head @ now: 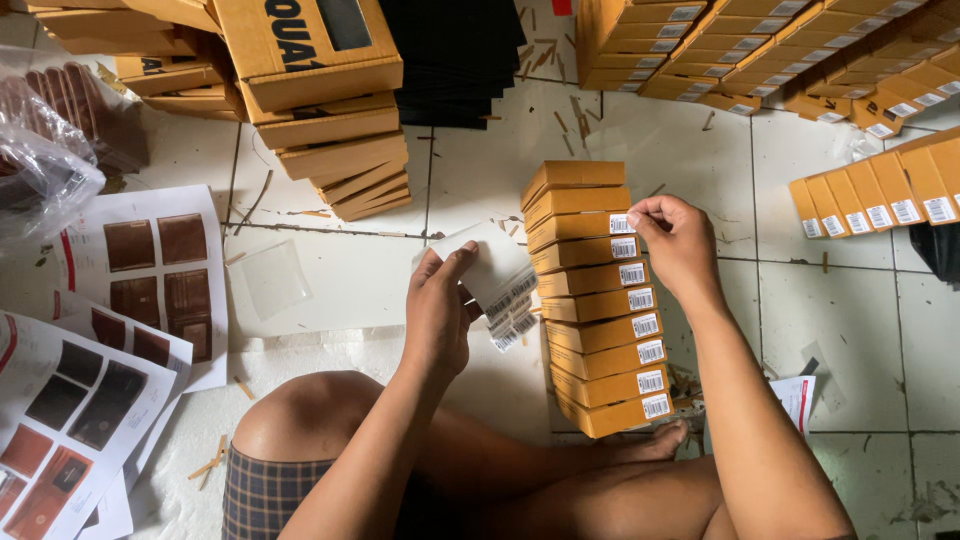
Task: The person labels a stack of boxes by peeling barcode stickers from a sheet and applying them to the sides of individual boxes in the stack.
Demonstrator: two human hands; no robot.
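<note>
A person sits on a tiled floor (330,270), both hands at a row of flat orange boxes (600,300). The row's long axis runs from near to far, leaning slightly left at the far end; each box lies crosswise, its labelled end pointing right. The right hand (678,243), fingers pinched narrow, presses a white barcode label (621,223) onto the right end of a box near the far end of the row. The left hand (438,308), just left of the row, grips a sheet of labels (500,290), its free end pointing right toward the boxes. Printed catalogue pages (150,290) lie at the left, a stack of larger cartons (320,110) at far left, and more orange boxes (880,190) at right.
</note>
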